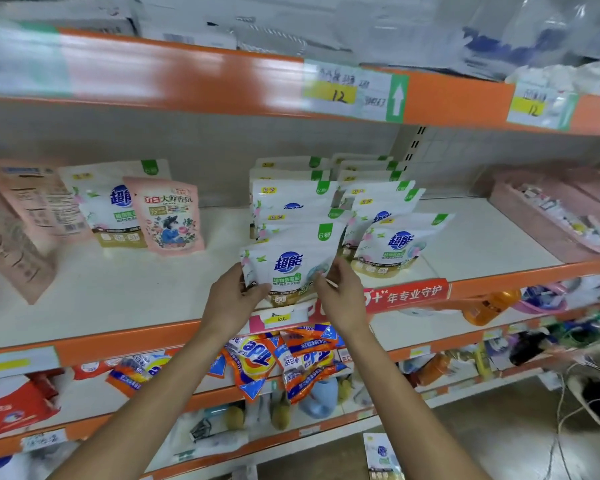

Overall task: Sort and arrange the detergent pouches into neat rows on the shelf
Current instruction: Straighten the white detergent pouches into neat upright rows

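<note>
Orange-edged white shelving (118, 292): at its front edge a white, blue-logoed plastic detergent pouch (288, 268) is gripped at both lower sides by the left hand (232, 299) and right hand (340, 296). It is best set upright, squared with the matching pouch row (291, 202) behind.

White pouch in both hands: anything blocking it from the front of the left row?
Nothing visible. The left hand and right hand grip the white pouch at its sides, already in front of the left row. The right row stands beside it, out of the path.
</note>
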### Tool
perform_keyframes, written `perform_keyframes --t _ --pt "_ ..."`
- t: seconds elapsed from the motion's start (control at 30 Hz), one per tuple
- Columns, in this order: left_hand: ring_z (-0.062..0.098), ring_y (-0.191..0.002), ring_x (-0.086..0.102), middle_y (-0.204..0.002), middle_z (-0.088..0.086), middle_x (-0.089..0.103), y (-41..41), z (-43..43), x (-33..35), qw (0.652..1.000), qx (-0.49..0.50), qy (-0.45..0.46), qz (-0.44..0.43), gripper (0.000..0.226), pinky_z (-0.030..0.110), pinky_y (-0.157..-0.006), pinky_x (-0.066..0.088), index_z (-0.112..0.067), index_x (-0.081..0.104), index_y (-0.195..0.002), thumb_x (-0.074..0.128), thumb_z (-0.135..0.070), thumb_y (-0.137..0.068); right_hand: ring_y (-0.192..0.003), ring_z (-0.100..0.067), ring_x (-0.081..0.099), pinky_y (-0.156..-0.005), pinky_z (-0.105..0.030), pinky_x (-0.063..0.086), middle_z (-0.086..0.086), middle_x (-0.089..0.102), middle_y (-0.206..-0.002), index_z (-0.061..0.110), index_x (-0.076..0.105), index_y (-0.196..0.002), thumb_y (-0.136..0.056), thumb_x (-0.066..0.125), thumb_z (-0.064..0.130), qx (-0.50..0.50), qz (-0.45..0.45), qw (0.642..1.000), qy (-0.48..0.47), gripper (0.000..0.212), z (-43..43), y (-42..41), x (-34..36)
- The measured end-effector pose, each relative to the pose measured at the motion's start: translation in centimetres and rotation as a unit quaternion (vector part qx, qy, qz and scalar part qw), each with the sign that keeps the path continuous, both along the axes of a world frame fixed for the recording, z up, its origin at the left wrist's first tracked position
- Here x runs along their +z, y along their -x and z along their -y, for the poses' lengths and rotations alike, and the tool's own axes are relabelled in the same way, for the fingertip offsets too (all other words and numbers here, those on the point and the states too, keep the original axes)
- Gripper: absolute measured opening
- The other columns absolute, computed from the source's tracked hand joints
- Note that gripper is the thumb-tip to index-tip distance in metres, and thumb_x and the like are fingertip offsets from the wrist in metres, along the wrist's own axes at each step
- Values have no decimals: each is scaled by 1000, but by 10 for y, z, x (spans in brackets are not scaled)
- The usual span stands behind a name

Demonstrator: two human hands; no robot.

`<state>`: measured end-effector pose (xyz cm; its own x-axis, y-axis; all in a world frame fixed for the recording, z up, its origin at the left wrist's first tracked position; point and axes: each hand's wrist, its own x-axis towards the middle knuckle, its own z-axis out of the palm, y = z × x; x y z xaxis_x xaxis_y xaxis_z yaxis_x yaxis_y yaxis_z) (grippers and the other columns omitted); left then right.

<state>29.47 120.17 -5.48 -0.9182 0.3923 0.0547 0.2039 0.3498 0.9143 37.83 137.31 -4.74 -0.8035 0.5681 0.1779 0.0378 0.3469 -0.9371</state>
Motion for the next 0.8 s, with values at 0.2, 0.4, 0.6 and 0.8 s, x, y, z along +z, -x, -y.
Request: perform_keyframes --t 0.2,0.4,0.6,0.8 --pt "14 -102 64 -115 -1 69 0 -17 0 1000 14 -19 6 41 22 -82 47 -17 60 -123 72 -18 -84 -88 9 61 -67 -5 48 14 65 -99 18 57 -111 -83 72 9 -2 22 1000 17 33 -17 5 -4" --pt "13 -102 63 -116 -1 68 2 -26 -1 1000 21 -20 7 43 14 -76 44 -16 58 -125 71 -18 -84 -93 7 60 -79 -20 53 12 65 -104 16 57 -117 -82 74 9 -4 18 1000 19 40 -24 11 -5" --pt "11 -103 61 -119 -3 66 2 -36 -2 1000 10 -15 17 42 20 -83 46 -19 56 -126 70 -21 -87 -96 1 62 -83 -32 57 9 65 -107 29 54 -109 -81 75 12 -8 5 1000 17 39 -31 7 -8" --pt "11 -110 51 -122 4 50 6 -34 -6 999 20 30 -34 43 23 -89 43 -15 60 -119 75 -21 -80 -103 -10 63 -85 -37 57 3 64 -115 33 53 -111 -76 80 15 -1 16 1000 12 47 -35 4 -11"
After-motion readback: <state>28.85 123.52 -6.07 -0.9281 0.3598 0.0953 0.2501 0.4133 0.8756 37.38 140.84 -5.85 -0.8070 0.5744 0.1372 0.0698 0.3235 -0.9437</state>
